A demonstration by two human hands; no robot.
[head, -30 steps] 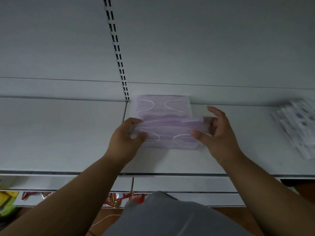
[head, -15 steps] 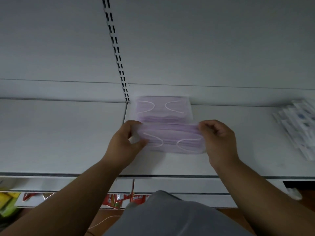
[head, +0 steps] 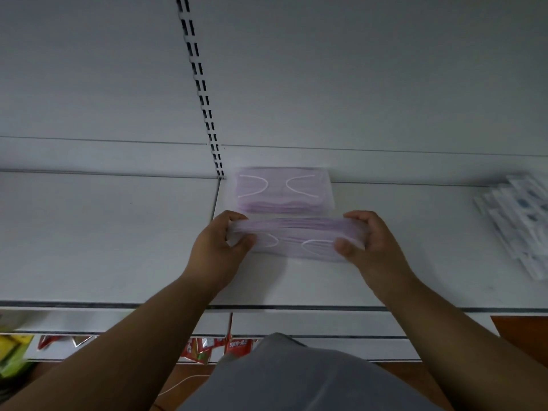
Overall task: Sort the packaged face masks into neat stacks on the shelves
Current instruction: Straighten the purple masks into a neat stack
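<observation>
A bundle of purple packaged face masks [head: 296, 237] is held over the white shelf [head: 118, 247], gripped at both ends. My left hand [head: 219, 247] curls round its left end and my right hand [head: 370, 244] curls round its right end, thumbs on the near side. Just behind it, a second stack of purple masks [head: 283, 189] lies flat against the shelf's back panel, white ear loops showing on top.
A loose pile of white-and-blue mask packets [head: 522, 223] lies at the right of the shelf. A slotted upright [head: 201, 93] runs up the back wall. Red and yellow snack packets [head: 204, 350] sit on a lower shelf.
My right hand has closed from an open reach to a full grip on the bundle's right end. The bundle has been squared up and now sits straighter in front of the back stack.
</observation>
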